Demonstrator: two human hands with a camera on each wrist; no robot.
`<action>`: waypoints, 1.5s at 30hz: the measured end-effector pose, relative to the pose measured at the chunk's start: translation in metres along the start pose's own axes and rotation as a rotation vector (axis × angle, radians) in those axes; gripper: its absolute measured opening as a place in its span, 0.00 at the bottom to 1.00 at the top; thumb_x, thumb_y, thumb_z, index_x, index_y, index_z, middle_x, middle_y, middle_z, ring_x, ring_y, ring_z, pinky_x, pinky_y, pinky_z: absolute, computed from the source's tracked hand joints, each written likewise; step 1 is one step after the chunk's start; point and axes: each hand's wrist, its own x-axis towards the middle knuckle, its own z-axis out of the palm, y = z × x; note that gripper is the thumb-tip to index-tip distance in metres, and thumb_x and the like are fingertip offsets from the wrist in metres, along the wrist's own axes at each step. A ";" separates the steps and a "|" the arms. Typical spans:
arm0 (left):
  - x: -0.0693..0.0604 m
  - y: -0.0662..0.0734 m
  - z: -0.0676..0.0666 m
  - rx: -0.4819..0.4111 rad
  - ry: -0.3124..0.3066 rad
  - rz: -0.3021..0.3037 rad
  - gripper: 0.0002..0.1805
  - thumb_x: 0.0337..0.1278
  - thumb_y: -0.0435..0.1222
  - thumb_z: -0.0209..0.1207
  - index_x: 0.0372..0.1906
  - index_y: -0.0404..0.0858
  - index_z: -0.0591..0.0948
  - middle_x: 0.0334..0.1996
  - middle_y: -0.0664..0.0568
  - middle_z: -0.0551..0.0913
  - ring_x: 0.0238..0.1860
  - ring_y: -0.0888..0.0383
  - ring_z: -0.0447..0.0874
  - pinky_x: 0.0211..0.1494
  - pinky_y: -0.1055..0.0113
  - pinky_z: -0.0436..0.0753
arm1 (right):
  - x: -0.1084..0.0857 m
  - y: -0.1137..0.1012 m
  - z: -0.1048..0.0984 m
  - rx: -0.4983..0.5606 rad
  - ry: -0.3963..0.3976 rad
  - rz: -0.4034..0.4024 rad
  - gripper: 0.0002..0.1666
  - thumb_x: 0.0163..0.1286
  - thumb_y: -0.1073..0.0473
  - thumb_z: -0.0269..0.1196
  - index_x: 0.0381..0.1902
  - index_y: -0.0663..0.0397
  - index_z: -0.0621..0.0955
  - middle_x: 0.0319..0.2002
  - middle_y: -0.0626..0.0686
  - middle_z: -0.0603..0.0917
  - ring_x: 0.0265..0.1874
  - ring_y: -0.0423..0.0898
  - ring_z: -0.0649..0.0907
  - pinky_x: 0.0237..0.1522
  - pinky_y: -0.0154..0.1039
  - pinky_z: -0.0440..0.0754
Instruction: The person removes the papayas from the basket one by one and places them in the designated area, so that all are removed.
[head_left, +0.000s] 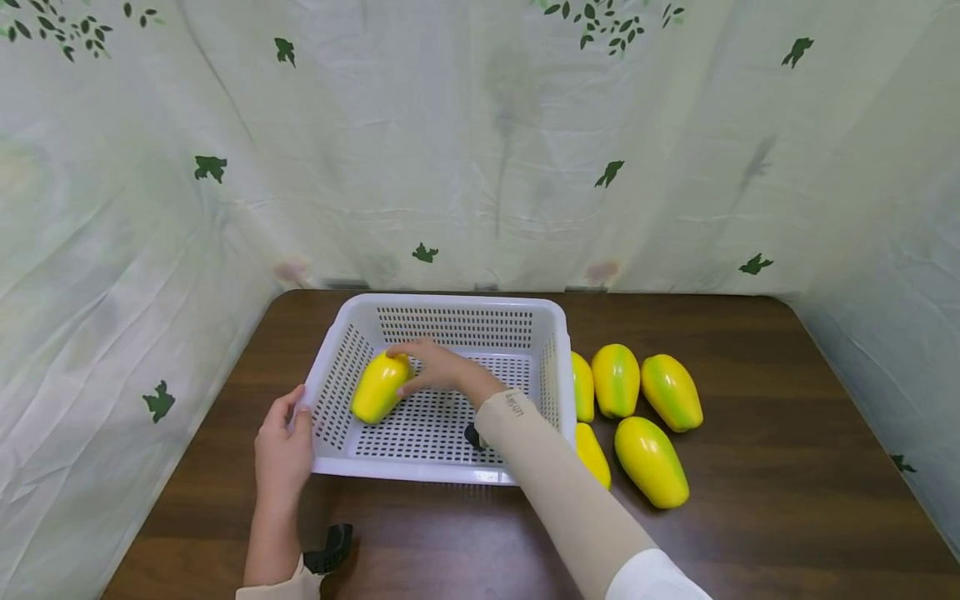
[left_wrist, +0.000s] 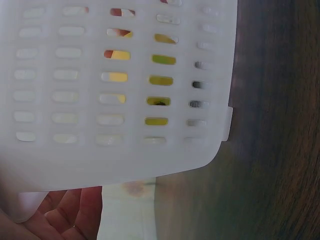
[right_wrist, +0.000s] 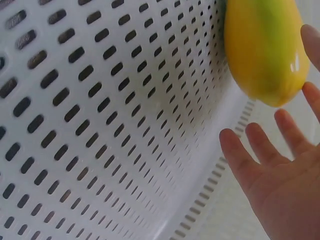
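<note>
A white perforated plastic basket [head_left: 453,302] stands on the table, its side wall [left_wrist: 115,167] filling much of the left wrist view. With thumb and fingers, my left hand [head_left: 281,454] grips the basket's left rim. One yellow-green mango [head_left: 377,392] lies inside, toward the basket's left end. Reaching over the basket, my right hand [head_left: 435,367] is at the mango's upper right side. In the right wrist view the fingers of this hand [right_wrist: 285,185] are spread, with fingertips at or touching the mango [right_wrist: 267,50]; the grasp is not closed round it.
Several more mangoes [head_left: 651,462] lie right of the basket on the brown wooden table [head_left: 787,467]; two are partly hidden by the basket wall. A pale cloth [head_left: 480,167] with green leaf and bird prints hangs behind and at both sides. Black devices [head_left: 330,548] sit at the wrists.
</note>
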 end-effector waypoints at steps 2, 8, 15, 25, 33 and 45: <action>-0.003 0.007 -0.002 -0.014 -0.007 -0.015 0.23 0.66 0.41 0.39 0.62 0.39 0.67 0.55 0.38 0.70 0.45 0.44 0.72 0.45 0.47 0.73 | 0.001 -0.003 0.002 0.008 -0.012 -0.015 0.36 0.54 0.56 0.67 0.61 0.42 0.68 0.63 0.44 0.63 0.61 0.41 0.61 0.60 0.39 0.59; -0.005 0.013 -0.005 -0.034 -0.035 -0.039 0.23 0.67 0.40 0.39 0.63 0.39 0.65 0.58 0.39 0.68 0.49 0.43 0.70 0.50 0.46 0.71 | 0.004 -0.008 0.006 -0.023 -0.044 -0.058 0.39 0.53 0.59 0.68 0.62 0.45 0.67 0.61 0.45 0.65 0.59 0.41 0.64 0.60 0.36 0.60; -0.006 0.013 -0.006 -0.041 -0.047 -0.051 0.23 0.67 0.41 0.39 0.64 0.40 0.64 0.58 0.39 0.67 0.49 0.42 0.70 0.50 0.45 0.71 | 0.002 -0.010 0.009 -0.081 -0.097 -0.024 0.34 0.53 0.55 0.68 0.58 0.38 0.71 0.54 0.48 0.67 0.48 0.42 0.67 0.51 0.38 0.66; -0.007 0.011 -0.006 -0.045 -0.041 -0.037 0.24 0.67 0.43 0.39 0.64 0.41 0.64 0.57 0.39 0.68 0.48 0.43 0.71 0.49 0.46 0.72 | 0.001 -0.009 0.010 0.002 -0.110 -0.011 0.33 0.51 0.56 0.70 0.56 0.44 0.71 0.54 0.46 0.72 0.49 0.41 0.71 0.52 0.35 0.67; -0.007 0.008 -0.004 -0.020 -0.021 -0.025 0.24 0.66 0.45 0.40 0.63 0.42 0.66 0.56 0.39 0.70 0.45 0.44 0.72 0.43 0.46 0.75 | -0.004 -0.005 0.004 -0.013 -0.119 -0.041 0.36 0.52 0.52 0.68 0.60 0.43 0.71 0.57 0.44 0.71 0.51 0.41 0.69 0.54 0.37 0.65; -0.006 0.013 -0.004 -0.023 -0.029 -0.046 0.22 0.67 0.40 0.39 0.63 0.39 0.66 0.57 0.38 0.69 0.46 0.43 0.72 0.46 0.47 0.73 | -0.017 -0.002 -0.015 0.138 0.004 -0.149 0.33 0.51 0.55 0.70 0.57 0.46 0.73 0.48 0.44 0.75 0.43 0.43 0.73 0.43 0.33 0.72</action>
